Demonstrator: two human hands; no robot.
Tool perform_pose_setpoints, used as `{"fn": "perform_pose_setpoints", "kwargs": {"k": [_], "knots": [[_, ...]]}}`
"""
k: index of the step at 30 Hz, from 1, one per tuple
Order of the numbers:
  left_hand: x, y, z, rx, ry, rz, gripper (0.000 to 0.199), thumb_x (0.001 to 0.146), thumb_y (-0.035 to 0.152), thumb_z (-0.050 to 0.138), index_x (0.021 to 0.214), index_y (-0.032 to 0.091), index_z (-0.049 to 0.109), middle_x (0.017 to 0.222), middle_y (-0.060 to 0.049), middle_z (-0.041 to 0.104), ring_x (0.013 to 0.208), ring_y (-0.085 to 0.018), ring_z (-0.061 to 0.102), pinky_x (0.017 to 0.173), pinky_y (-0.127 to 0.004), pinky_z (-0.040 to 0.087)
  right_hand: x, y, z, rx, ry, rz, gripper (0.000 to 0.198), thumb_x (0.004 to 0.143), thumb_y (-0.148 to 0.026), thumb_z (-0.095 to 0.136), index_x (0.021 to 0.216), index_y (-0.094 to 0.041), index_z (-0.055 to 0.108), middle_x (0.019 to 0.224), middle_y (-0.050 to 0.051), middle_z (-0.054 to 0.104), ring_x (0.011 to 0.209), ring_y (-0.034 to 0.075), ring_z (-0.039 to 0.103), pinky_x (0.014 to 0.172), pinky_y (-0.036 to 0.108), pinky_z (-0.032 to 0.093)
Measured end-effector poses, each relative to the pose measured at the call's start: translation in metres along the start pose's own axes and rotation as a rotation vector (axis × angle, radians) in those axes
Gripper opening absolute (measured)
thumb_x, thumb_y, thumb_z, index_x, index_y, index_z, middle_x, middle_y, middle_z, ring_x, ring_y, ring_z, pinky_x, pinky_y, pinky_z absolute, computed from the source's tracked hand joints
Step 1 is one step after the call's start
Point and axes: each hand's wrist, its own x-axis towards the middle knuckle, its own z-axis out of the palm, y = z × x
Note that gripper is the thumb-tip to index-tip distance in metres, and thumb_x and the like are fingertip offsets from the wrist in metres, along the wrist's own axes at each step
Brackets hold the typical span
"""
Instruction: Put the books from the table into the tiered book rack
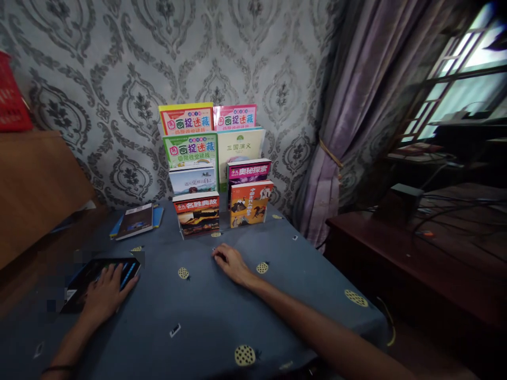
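My left hand (105,295) lies with fingers spread on a dark, flat, rectangular thing (81,277) with blue marks. Whether it is a book or a tablet I cannot tell, as its left side is blurred. My right hand (232,262) rests on the table with its fingers loosely curled in, and nothing shows in them. Just beyond it stand two rows of upright books, with an orange book (251,205) at front right and a red-topped book (197,215) at front left. Behind these are a light blue book (193,180), a purple book (249,171), a cream book (240,148) and a green book (191,150).
Two stacked books (137,220) lie near the table's far left. A patterned blue cloth covers the table (214,327). Boxes (37,174) stand at left, a tied curtain (328,158) hangs at right, and a dark red cabinet (415,264) with cables sits beside the table.
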Motion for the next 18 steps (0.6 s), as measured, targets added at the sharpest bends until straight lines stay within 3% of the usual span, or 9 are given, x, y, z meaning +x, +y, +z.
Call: {"fn": "perform_pose_setpoints", "kwargs": {"k": [6,10,13,18], "knots": [[-0.037,0.020,-0.006,0.027,-0.088,0.148,0.078,0.088,0.053,0.033,0.148,0.003,0.043,0.154,-0.022,0.041,0.146,-0.035,0.036,0.115,-0.051,0.035,-0.002,-0.002,-0.001,-0.002,-0.001,-0.021,0.017,0.086,-0.006,0.054,0.091,-0.017,0.066,0.087,0.003,0.062,0.080,0.016,0.056,0.076,0.028,0.044],[-0.063,0.046,-0.014,0.167,-0.061,0.260,0.055,0.093,0.029,0.035,0.138,0.004,0.055,0.144,-0.023,0.054,0.135,-0.034,0.051,0.110,-0.049,0.043,-0.004,-0.003,0.000,-0.022,-0.010,-0.042,0.017,0.086,-0.006,0.055,0.091,-0.018,0.066,0.086,0.003,0.062,0.080,0.016,0.056,0.077,0.028,0.045],[-0.076,0.064,-0.016,0.294,0.030,0.311,0.049,0.090,0.007,0.034,0.131,0.003,0.060,0.131,-0.027,0.063,0.120,-0.034,0.063,0.097,-0.047,0.053,-0.007,-0.004,0.000,-0.047,-0.024,-0.067,0.016,0.086,-0.006,0.055,0.091,-0.017,0.066,0.089,0.004,0.063,0.085,0.017,0.058,0.081,0.030,0.046],[-0.084,0.087,-0.032,0.457,0.050,0.296,0.055,0.086,-0.008,0.029,0.133,-0.003,0.056,0.109,-0.029,0.070,0.091,-0.028,0.074,0.069,-0.032,0.060,-0.014,-0.005,0.000,-0.115,-0.060,-0.133,0.015,0.088,-0.008,0.056,0.093,-0.017,0.066,0.097,0.007,0.065,0.094,0.020,0.059,0.088,0.034,0.047]]}}
